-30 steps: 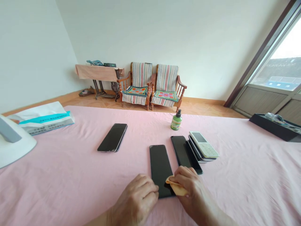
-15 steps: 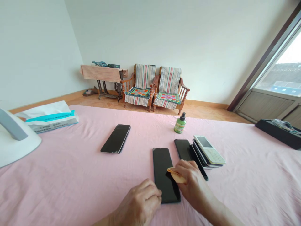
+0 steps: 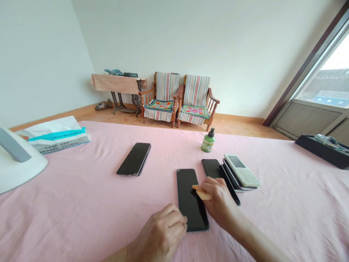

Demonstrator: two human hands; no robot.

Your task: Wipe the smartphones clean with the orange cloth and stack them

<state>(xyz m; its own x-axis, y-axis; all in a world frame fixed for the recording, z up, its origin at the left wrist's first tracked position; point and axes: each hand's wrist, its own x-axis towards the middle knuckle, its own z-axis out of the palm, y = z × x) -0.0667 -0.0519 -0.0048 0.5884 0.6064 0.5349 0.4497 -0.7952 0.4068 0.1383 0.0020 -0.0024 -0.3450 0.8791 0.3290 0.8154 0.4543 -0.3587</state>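
A black smartphone [image 3: 189, 196] lies screen up on the pink tablecloth [image 3: 81, 203] in front of me. My left hand [image 3: 160, 236] rests curled at the phone's near left corner, fingertips against its edge. My right hand [image 3: 218, 202] pinches a small yellow cloth [image 3: 201, 193] and presses it on the screen's right side, about halfway up. Just right of it lies a stack of phones [image 3: 231, 178], topped by a white keypad phone [image 3: 241, 174]. A green spray bottle [image 3: 208, 141] stands behind them.
Another black smartphone [image 3: 134, 159] lies apart to the left. A white and teal package [image 3: 54, 138] and a white curved object [image 3: 19, 163] sit at the far left. A black tray [image 3: 321, 151] is at the right edge. Two striped chairs [image 3: 178, 100] stand by the wall.
My right hand with the yellow cloth has slid up the screen, from the phone's near end to its middle. The left hand has stayed at the near corner.
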